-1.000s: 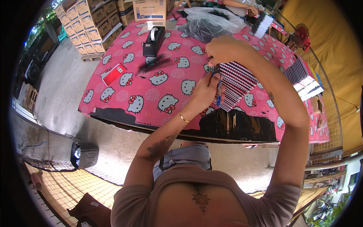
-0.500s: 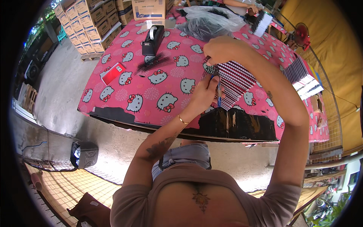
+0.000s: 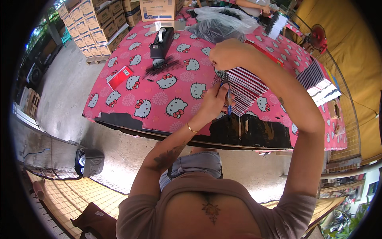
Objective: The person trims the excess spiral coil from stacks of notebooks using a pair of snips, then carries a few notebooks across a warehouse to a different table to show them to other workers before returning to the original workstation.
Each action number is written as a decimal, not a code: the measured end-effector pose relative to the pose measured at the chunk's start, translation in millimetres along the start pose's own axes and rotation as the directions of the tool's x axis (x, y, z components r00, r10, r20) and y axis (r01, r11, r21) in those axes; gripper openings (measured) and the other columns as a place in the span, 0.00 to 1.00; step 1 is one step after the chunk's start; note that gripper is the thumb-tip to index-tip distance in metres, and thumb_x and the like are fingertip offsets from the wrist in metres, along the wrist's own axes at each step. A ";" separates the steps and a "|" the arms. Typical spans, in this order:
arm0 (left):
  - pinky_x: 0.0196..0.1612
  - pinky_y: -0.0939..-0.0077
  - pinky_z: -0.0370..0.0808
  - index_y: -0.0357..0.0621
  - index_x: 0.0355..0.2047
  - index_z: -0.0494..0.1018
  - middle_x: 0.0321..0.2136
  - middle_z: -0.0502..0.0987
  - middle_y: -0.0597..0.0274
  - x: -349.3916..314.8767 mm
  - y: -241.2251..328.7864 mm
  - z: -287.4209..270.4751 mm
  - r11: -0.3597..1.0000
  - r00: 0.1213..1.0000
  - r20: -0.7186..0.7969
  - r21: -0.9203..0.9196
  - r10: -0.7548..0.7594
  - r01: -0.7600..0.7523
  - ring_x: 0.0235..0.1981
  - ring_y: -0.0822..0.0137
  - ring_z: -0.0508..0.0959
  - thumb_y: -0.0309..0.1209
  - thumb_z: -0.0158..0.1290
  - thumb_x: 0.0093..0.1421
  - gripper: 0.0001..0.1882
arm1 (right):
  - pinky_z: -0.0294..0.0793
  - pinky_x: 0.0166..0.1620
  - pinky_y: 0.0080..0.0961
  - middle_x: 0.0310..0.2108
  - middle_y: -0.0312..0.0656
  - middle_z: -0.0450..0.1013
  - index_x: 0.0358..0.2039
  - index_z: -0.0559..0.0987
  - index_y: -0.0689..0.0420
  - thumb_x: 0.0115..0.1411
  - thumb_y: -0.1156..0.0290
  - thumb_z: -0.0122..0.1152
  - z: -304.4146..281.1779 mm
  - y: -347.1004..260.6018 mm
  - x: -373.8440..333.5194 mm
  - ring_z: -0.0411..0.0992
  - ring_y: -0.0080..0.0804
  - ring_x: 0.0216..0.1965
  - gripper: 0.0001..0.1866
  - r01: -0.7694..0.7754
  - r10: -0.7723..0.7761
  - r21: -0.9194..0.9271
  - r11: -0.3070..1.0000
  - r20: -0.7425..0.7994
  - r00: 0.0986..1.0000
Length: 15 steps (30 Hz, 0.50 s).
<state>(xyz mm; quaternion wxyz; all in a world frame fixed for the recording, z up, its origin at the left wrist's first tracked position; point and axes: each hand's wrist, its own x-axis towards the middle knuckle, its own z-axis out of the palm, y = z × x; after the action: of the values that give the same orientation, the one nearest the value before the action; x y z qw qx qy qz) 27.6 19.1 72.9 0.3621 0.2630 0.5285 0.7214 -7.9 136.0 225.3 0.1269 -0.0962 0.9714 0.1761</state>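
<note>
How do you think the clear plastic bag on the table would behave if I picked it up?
The bag would probably sag and fold, as its thin film looks crumpled. Its glossy surface may feel slippery. The dark contents showing through would likely settle downward, though their weight cannot be told.

Saw a pink, cat-faced table cover (image 3: 155, 97), smooth and a bit shiny like plastic, torn at the front around a scuffed black patch (image 3: 270, 133). Noticed a long black tape holder (image 3: 160, 49) of smooth plastic, and a flat red notebook (image 3: 119, 79) with a glossy cover. Spotted a big clear bag (image 3: 223, 24) of thin, crinkly, shiny plastic. Saw a red, white and black pile of coil-bound notebooks (image 3: 248, 85), papery with wiry spines, and a blue-handled hand tool (image 3: 229, 108), smooth on the grip. Found brown boxes (image 3: 93, 26) of dull cardboard and a grey floor (image 3: 75, 91) of matt concrete.
</note>
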 end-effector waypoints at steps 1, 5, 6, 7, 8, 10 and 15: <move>0.28 0.71 0.82 0.35 0.49 0.64 0.32 0.78 0.55 1.6 -1.2 -0.3 1.000 1.000 -0.001 0.010 0.015 -0.015 0.30 0.63 0.83 0.43 0.40 0.70 0.21 | 0.77 0.38 0.44 0.31 0.52 0.79 0.33 0.82 0.60 0.50 0.59 0.63 3.5 1.2 -0.7 0.78 0.51 0.35 0.17 0.007 -0.007 -0.025 1.000 0.009 1.000; 0.27 0.72 0.81 0.36 0.49 0.64 0.31 0.78 0.57 1.9 2.4 1.4 0.996 0.999 -0.032 0.079 0.041 -0.038 0.28 0.65 0.82 0.41 0.39 0.71 0.19 | 0.77 0.37 0.44 0.31 0.51 0.79 0.32 0.82 0.60 0.48 0.60 0.68 4.3 -6.9 -2.2 0.79 0.49 0.35 0.17 0.012 -0.009 -0.083 0.996 0.034 0.999; 0.27 0.73 0.81 0.37 0.49 0.64 0.30 0.77 0.57 3.2 1.9 2.5 0.996 0.998 -0.039 0.075 0.041 -0.038 0.27 0.65 0.82 0.41 0.39 0.71 0.18 | 0.76 0.37 0.44 0.31 0.50 0.79 0.32 0.82 0.61 0.47 0.60 0.69 5.0 -7.7 -1.5 0.79 0.49 0.35 0.17 0.003 0.001 -0.088 0.996 0.039 0.999; 0.27 0.73 0.81 0.37 0.48 0.64 0.29 0.77 0.58 4.3 1.7 2.7 0.997 0.998 -0.047 0.072 0.042 -0.038 0.27 0.65 0.82 0.40 0.39 0.71 0.18 | 0.76 0.37 0.44 0.31 0.50 0.79 0.32 0.82 0.61 0.47 0.61 0.69 5.1 -7.7 -1.2 0.79 0.49 0.36 0.17 0.005 -0.001 -0.094 0.996 0.041 0.999; 0.26 0.73 0.81 0.37 0.48 0.65 0.29 0.77 0.58 5.3 1.4 1.9 0.996 0.999 -0.025 0.078 0.046 -0.044 0.26 0.66 0.82 0.40 0.39 0.70 0.18 | 0.76 0.37 0.44 0.31 0.50 0.79 0.32 0.82 0.61 0.48 0.61 0.69 5.6 -7.2 -1.0 0.79 0.49 0.36 0.16 0.008 -0.004 -0.099 0.995 0.044 0.999; 0.26 0.73 0.81 0.37 0.47 0.65 0.27 0.77 0.57 6.7 0.8 -0.2 0.994 0.998 0.021 0.092 0.054 -0.056 0.24 0.66 0.81 0.40 0.40 0.70 0.17 | 0.77 0.37 0.42 0.33 0.48 0.80 0.32 0.83 0.59 0.48 0.63 0.68 6.9 -6.0 -1.6 0.79 0.46 0.37 0.14 0.014 -0.009 -0.122 0.992 0.039 0.999; 0.25 0.74 0.80 0.36 0.44 0.65 0.27 0.77 0.55 -7.2 -9.2 -0.8 0.997 0.999 0.027 0.071 0.019 -0.021 0.25 0.65 0.82 0.41 0.41 0.70 0.18 | 0.78 0.38 0.38 0.36 0.45 0.80 0.33 0.85 0.56 0.50 0.70 0.62 6.5 -10.8 -0.8 0.79 0.41 0.40 0.10 -0.043 0.047 -0.146 0.988 0.024 0.999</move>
<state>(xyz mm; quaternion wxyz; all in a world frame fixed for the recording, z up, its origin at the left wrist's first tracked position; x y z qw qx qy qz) 33.6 14.5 63.9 0.3524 0.2904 0.5463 0.7021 -3.3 128.6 216.2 0.1285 -0.0810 0.9561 0.2507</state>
